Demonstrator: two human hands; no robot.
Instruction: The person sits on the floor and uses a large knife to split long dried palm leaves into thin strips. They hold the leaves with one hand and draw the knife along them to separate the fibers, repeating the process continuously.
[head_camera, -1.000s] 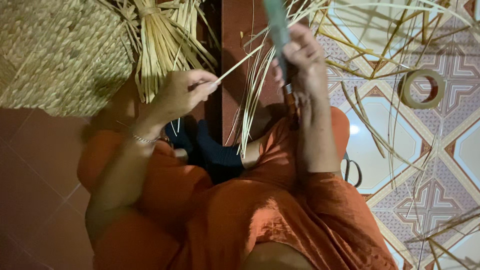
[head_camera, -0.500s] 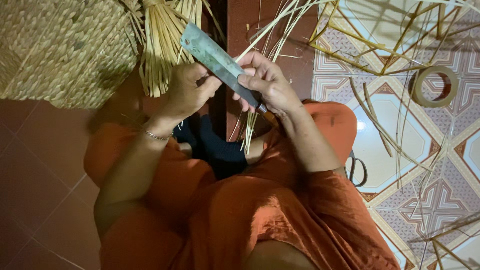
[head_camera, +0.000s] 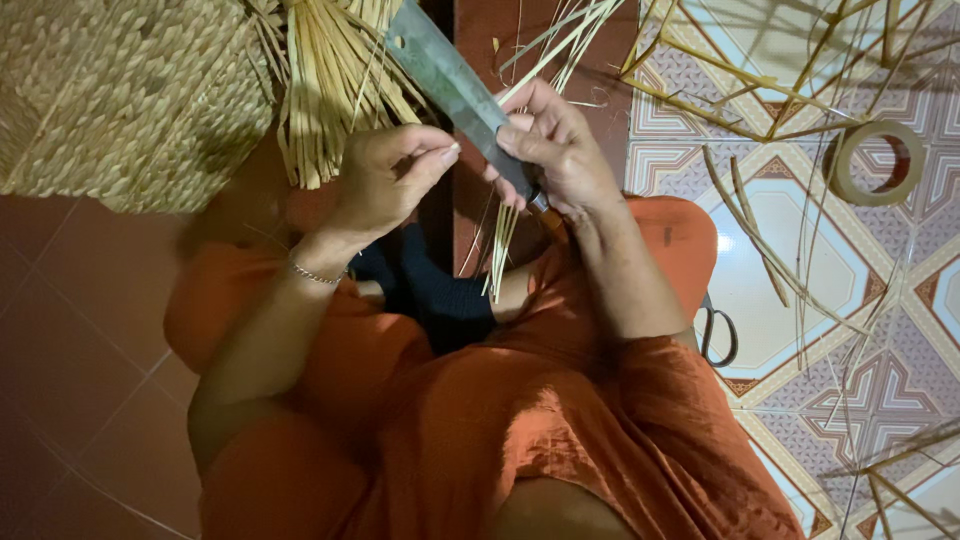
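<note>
the right hand (head_camera: 560, 150) is closed around the handle end of a long flat grey metal blade (head_camera: 455, 85), fingers wrapped over it and the thumb pressed on the flat near the base; the blade slants up and to the left from the fist, its tip end near the top edge of the view. thin pale straw strips (head_camera: 505, 240) hang down from under this hand, touching the blade's lower end and dangling over the lap. just beside it, the left hand (head_camera: 385, 180) is curled with thumb and forefinger pinched together close to the blade's edge; whether they pinch a strip is too fine to tell. a thin metal bracelet (head_camera: 312, 272) sits on that wrist. above the left hand hangs a bundle of cut yellow straw stalks (head_camera: 325, 90), joined to a woven straw mat (head_camera: 120, 95) spread across the upper left on the dark red tile floor (head_camera: 60, 330). the person's orange garment (head_camera: 480, 420) covers the knees below. further right, on patterned tiles, lie loose straw lengths (head_camera: 760, 235), black-handled scissors (head_camera: 718, 335) beside the knee, and a roll of tan tape (head_camera: 880, 160) well apart.
</note>
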